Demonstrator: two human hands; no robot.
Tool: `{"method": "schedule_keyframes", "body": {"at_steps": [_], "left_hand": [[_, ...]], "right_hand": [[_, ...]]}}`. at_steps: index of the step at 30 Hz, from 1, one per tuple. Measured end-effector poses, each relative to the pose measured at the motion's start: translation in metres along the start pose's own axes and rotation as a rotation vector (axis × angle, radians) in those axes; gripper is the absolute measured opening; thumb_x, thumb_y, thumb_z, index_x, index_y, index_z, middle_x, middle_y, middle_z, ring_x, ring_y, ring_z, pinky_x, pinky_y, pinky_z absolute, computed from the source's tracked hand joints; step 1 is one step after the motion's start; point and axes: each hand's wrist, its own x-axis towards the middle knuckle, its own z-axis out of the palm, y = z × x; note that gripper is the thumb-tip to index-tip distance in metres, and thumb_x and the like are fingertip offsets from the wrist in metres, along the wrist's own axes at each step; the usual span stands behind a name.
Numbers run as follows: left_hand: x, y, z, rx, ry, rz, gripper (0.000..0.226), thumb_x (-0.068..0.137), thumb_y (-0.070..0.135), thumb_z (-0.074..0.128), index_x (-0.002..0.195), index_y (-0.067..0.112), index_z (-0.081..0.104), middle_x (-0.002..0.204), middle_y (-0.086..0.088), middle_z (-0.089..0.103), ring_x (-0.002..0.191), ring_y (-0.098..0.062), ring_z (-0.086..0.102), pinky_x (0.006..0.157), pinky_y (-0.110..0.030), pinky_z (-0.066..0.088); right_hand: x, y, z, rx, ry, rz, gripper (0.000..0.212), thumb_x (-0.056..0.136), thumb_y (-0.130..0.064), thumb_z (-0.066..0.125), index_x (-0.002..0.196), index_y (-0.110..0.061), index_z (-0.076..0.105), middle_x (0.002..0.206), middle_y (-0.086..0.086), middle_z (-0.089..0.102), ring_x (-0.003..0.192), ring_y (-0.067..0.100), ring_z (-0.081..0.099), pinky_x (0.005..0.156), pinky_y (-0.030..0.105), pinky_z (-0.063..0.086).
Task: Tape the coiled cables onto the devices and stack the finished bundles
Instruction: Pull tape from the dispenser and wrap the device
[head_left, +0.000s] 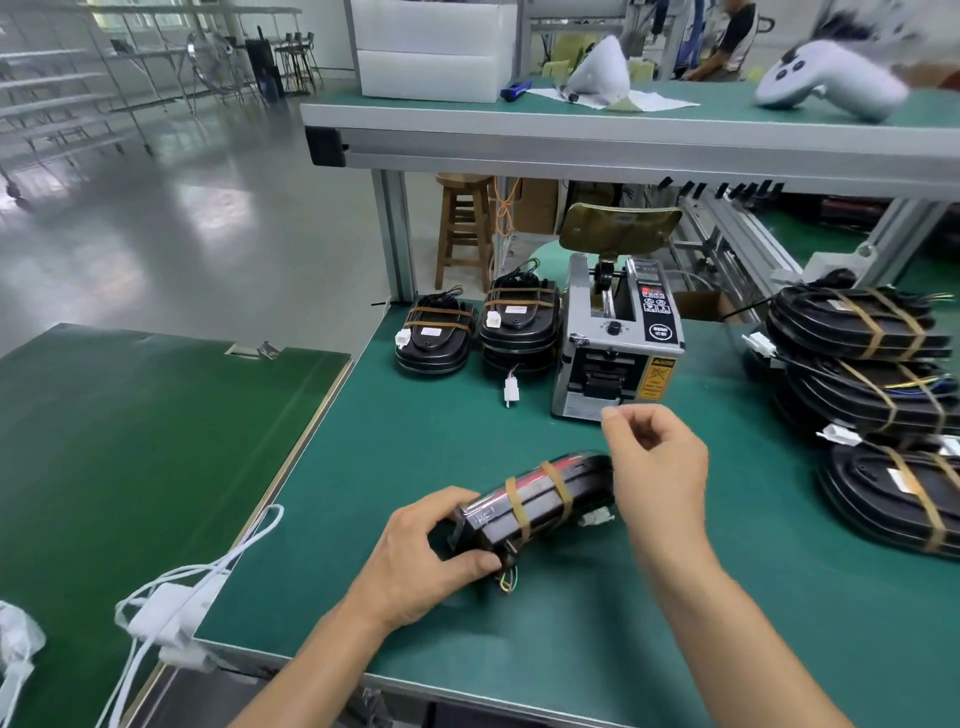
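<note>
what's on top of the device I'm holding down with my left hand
Two tan tape bands wrap across the device gripped by the left hand. The coiled cable isn't visible; the right hand covers its far end.

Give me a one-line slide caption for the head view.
Left hand steadies a taped device while right hand reaches the tape dispenser.

the table (571, 649) mat is teal green. the near device (540, 499) is black with a red stripe and two tan tape bands (535, 499). the tape dispenser (615, 343) is grey with a yellow label.
</note>
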Motion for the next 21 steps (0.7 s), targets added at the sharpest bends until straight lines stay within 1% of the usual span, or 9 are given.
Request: {"method": "schedule_keyframes", "body": {"at_steps": [1, 3, 5, 7, 9, 12, 14, 18, 21], "left_hand": [[0.000, 0.001, 0.000, -0.004, -0.001, -0.004, 0.064, 0.076, 0.084, 0.078, 0.119, 0.037, 0.072, 0.109, 0.006, 0.078, 0.103, -0.019, 0.074, 0.092, -0.039, 0.058], [0.000, 0.001, -0.001, -0.012, -0.004, -0.010, 0.063, 0.075, 0.085, 0.077, 0.119, 0.039, 0.072, 0.109, 0.006, 0.078, 0.103, -0.018, 0.074, 0.092, -0.039, 0.057], [0.000, 0.002, -0.001, -0.017, -0.007, -0.019, 0.063, 0.075, 0.084, 0.078, 0.119, 0.040, 0.072, 0.109, 0.006, 0.078, 0.103, -0.019, 0.074, 0.093, -0.040, 0.057], [-0.001, 0.003, -0.002, -0.021, -0.010, -0.030, 0.063, 0.073, 0.084, 0.079, 0.117, 0.038, 0.074, 0.108, 0.006, 0.078, 0.103, -0.020, 0.073, 0.093, -0.042, 0.057], [-0.001, 0.004, -0.001, -0.028, -0.011, -0.038, 0.065, 0.073, 0.084, 0.079, 0.115, 0.035, 0.075, 0.107, 0.005, 0.078, 0.102, -0.020, 0.073, 0.093, -0.043, 0.057], [-0.001, 0.005, -0.001, -0.029, -0.010, -0.038, 0.069, 0.072, 0.086, 0.078, 0.114, 0.031, 0.077, 0.106, 0.005, 0.077, 0.101, -0.020, 0.073, 0.092, -0.042, 0.057], [-0.001, 0.006, -0.001, -0.031, -0.011, -0.038, 0.070, 0.071, 0.086, 0.077, 0.114, 0.030, 0.077, 0.106, 0.005, 0.077, 0.101, -0.020, 0.073, 0.091, -0.041, 0.057], [-0.001, 0.007, -0.001, -0.035, -0.014, -0.044, 0.072, 0.071, 0.087, 0.077, 0.114, 0.029, 0.077, 0.106, 0.005, 0.077, 0.101, -0.020, 0.073, 0.091, -0.042, 0.057], [-0.001, 0.007, -0.002, -0.038, -0.010, -0.041, 0.072, 0.072, 0.087, 0.077, 0.114, 0.029, 0.077, 0.106, 0.003, 0.078, 0.101, -0.021, 0.073, 0.091, -0.044, 0.058]], "right_hand": [[0.018, 0.003, 0.000, 0.017, 0.019, 0.049, 0.012, 0.090, -0.028, 0.070, 0.078, -0.028, 0.073, 0.076, -0.013, 0.071, 0.074, 0.006, 0.062, 0.075, 0.031, 0.048], [0.050, 0.008, 0.004, 0.015, 0.043, 0.140, 0.016, 0.090, -0.019, 0.069, 0.077, -0.024, 0.076, 0.074, -0.009, 0.072, 0.074, 0.013, 0.061, 0.072, 0.027, 0.047], [0.075, 0.012, 0.012, 0.020, 0.065, 0.213, 0.017, 0.087, -0.013, 0.066, 0.074, -0.015, 0.077, 0.071, -0.009, 0.071, 0.070, 0.014, 0.057, 0.063, 0.025, 0.047], [0.091, 0.014, 0.019, 0.036, 0.106, 0.283, 0.015, 0.086, -0.010, 0.066, 0.074, -0.007, 0.076, 0.061, -0.010, 0.068, 0.065, 0.013, 0.055, 0.055, 0.022, 0.045], [0.100, 0.012, 0.026, 0.047, 0.153, 0.335, 0.015, 0.084, -0.009, 0.066, 0.074, -0.007, 0.077, 0.051, -0.011, 0.065, 0.058, 0.013, 0.059, 0.051, 0.021, 0.045], [0.103, 0.010, 0.035, 0.078, 0.195, 0.366, 0.019, 0.081, -0.011, 0.070, 0.063, -0.014, 0.074, 0.045, -0.011, 0.063, 0.055, 0.014, 0.060, 0.054, 0.024, 0.048], [0.104, 0.011, 0.038, 0.114, 0.219, 0.383, 0.021, 0.079, -0.011, 0.072, 0.059, -0.017, 0.071, 0.049, -0.008, 0.066, 0.057, 0.015, 0.060, 0.053, 0.024, 0.048], [0.108, 0.011, 0.043, 0.179, 0.245, 0.435, 0.011, 0.080, -0.011, 0.077, 0.070, -0.015, 0.074, 0.070, 0.002, 0.074, 0.068, 0.018, 0.065, 0.057, 0.025, 0.047], [0.110, 0.011, 0.047, 0.222, 0.253, 0.478, 0.015, 0.079, -0.009, 0.078, 0.066, -0.013, 0.072, 0.072, 0.003, 0.074, 0.069, 0.020, 0.065, 0.061, 0.028, 0.049]]}}
